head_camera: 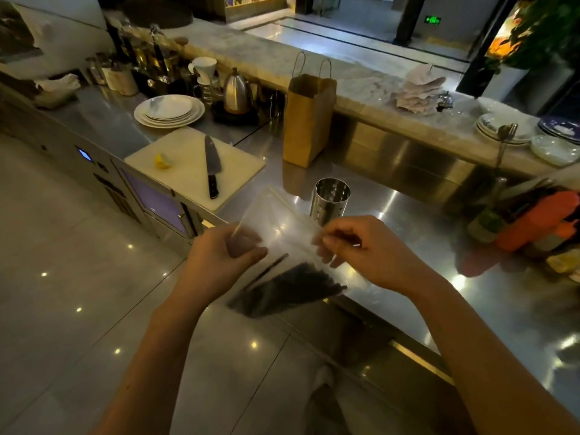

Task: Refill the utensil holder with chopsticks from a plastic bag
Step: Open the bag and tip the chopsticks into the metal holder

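Note:
A clear plastic bag (pixel 284 224) hangs in the air above the counter's front edge, held by both hands. My left hand (pixel 219 262) grips its left side and my right hand (pixel 361 249) pinches its right side near the top. A bundle of dark chopsticks (pixel 292 288) lies in the lower part of the bag, slanting down to the left. The utensil holder (pixel 331 199), a shiny perforated steel cylinder, stands upright on the steel counter (pixel 408 233) just beyond the bag. No chopsticks show above the holder's rim.
A white cutting board (pixel 188 152) with a black knife (pixel 212 166) and a lemon piece (pixel 162 161) lies left of the holder. Behind stand a brown paper bag (pixel 309 120), stacked plates (pixel 169 110) and a kettle (pixel 236 92). Bottles and an orange object (pixel 533 219) crowd the right.

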Action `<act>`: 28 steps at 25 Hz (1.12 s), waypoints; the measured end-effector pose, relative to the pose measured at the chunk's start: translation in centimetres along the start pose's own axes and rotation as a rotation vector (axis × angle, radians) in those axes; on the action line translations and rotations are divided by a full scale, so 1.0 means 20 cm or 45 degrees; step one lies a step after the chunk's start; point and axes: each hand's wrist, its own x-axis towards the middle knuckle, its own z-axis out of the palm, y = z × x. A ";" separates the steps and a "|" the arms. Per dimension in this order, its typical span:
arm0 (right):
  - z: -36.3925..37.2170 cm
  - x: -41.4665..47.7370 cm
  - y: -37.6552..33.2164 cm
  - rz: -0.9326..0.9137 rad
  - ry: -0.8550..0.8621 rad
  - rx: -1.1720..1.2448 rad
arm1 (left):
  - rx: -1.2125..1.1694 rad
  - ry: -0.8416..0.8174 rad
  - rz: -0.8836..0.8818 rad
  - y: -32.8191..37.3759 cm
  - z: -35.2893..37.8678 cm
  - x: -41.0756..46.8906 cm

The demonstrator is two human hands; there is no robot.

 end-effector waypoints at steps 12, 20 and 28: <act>-0.31 0.44 0.46 0.185 -0.113 0.594 | -0.479 0.302 -0.251 0.36 0.57 0.51; -0.23 0.59 0.57 0.087 -0.071 0.358 | -0.458 0.241 -0.453 0.30 0.61 0.65; -0.03 0.79 0.55 0.182 -0.111 0.391 | -0.579 0.133 -0.478 0.11 0.44 0.79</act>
